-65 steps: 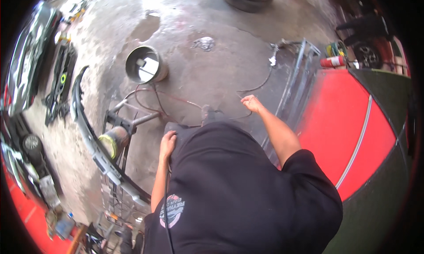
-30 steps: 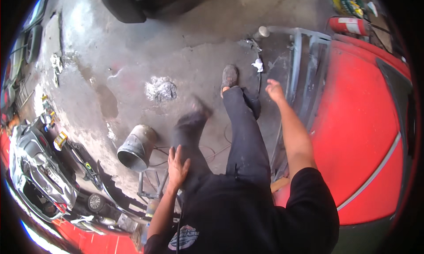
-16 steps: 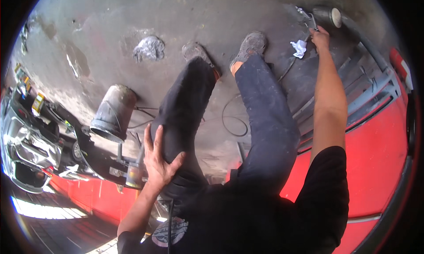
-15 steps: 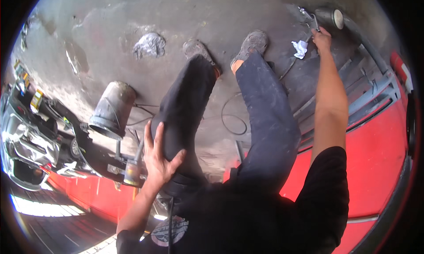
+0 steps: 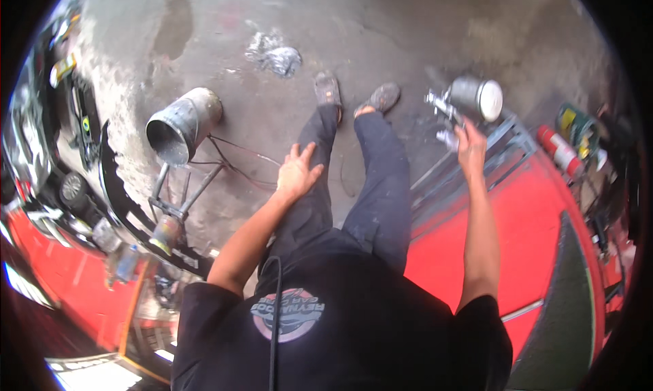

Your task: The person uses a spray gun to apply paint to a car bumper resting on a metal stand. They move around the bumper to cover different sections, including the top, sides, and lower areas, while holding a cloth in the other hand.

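Note:
My right hand (image 5: 471, 143) is closed round a silver spray gun (image 5: 443, 107) on my right, held above the grey floor. A grey metal cup with a white round end (image 5: 476, 97) sits beside the gun and seems joined to it. Just under the gun hangs a crumpled white cloth (image 5: 447, 141), partly blurred. My left hand (image 5: 299, 172) lies over my left thigh, its fingers spread and nothing in them.
At left a dented grey bucket (image 5: 182, 127) lies tilted on a metal stand (image 5: 197, 194), with thin hoses behind it. Crumpled clear plastic (image 5: 275, 56) lies on the floor ahead. At right are a red car panel (image 5: 490, 221), a grey metal frame (image 5: 500, 146) and a red cylinder (image 5: 559, 151).
My legs have straightened as my body rises. The right hand has brought the spray gun closer in and to the left. My left hand has shifted right along the thigh.

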A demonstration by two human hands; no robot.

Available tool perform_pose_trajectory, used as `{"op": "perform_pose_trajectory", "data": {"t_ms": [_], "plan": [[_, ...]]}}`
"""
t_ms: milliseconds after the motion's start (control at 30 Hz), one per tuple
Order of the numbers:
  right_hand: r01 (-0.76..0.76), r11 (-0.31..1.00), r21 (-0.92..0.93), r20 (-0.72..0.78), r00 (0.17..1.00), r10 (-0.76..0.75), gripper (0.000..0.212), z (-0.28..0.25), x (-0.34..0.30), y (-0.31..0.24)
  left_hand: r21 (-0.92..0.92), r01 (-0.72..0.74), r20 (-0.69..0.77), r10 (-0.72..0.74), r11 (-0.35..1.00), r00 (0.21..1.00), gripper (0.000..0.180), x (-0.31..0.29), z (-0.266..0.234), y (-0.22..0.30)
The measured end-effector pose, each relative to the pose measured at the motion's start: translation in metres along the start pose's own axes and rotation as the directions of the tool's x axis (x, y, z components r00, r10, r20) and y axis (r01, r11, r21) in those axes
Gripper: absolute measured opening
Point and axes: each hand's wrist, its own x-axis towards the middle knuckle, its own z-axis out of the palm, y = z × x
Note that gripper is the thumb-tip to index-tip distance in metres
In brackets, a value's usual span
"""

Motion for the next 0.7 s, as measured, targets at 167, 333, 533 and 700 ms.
{"op": "perform_pose_trajectory", "data": {"t_ms": [167, 333, 533, 700], "plan": [[0.271, 0.955, -0.12, 0.131, 0.958, -0.255, 0.031, -0.099, -0.062, -0.098, -0.225, -0.125, -0.117, 0.101, 0.966, 0.988, 0.054, -0.07, -0.002, -0.017], [0.39, 0.907, -0.158, 0.273, 0.9, -0.34, 0.03, -0.141, -0.079, -0.159, -0.601, -0.108, -0.214, -0.029, 0.792, 0.976, 0.049, -0.11, -0.002, -0.052], [0.638, 0.758, -0.137, 0.445, 0.723, -0.528, 0.028, -0.158, -0.064, -0.239, -0.924, -0.102, -0.257, -0.403, 0.368, 0.878, 0.049, -0.157, 0.078, -0.051], [0.792, 0.606, -0.071, 0.637, 0.504, -0.583, 0.031, -0.169, -0.024, -0.27, -0.988, -0.155, -0.132, -0.634, 0.02, 0.762, 0.046, -0.226, 0.153, -0.001]]}}
